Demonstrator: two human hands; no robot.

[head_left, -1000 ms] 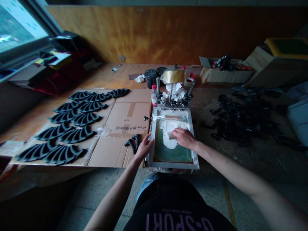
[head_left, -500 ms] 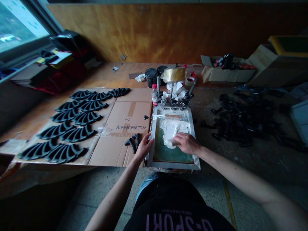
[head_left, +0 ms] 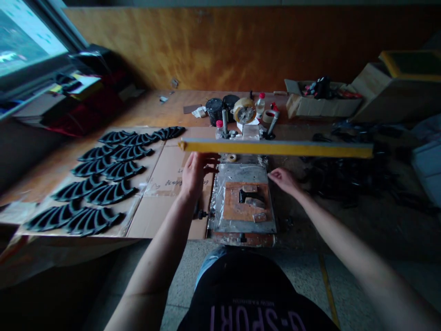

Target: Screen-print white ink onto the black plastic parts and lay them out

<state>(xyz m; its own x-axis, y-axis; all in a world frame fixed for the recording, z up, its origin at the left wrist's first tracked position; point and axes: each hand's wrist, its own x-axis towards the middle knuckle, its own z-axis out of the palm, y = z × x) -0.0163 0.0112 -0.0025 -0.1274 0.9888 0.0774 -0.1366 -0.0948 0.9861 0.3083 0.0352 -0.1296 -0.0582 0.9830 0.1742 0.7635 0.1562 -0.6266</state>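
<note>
A screen printing frame [head_left: 275,148] is raised over the base plate [head_left: 246,172], its yellow and grey front edge facing me. Just under the left part of that edge is my left hand [head_left: 195,172], its fingers apart and pointing right; whether they touch the frame is unclear. My right hand [head_left: 284,179] is beside the plate's right edge with thumb and fingertips pressed together; anything between them is too small to tell. A curved black plastic handle [head_left: 253,197] lies in a wooden holder [head_left: 234,202] on the plate.
Fanned rows of black curved handles [head_left: 112,191] lie on cardboard [head_left: 151,214] at left. A pile of black parts [head_left: 330,184] is at right. Black tubs [head_left: 214,110], a tape roll [head_left: 244,111], a bottle [head_left: 260,105] and an open carton [head_left: 324,103] stand behind.
The screen frame has swung up from the plate, uncovering the holder and handle. My right hand has left the white ink and moved right and up. My left hand has moved up and left.
</note>
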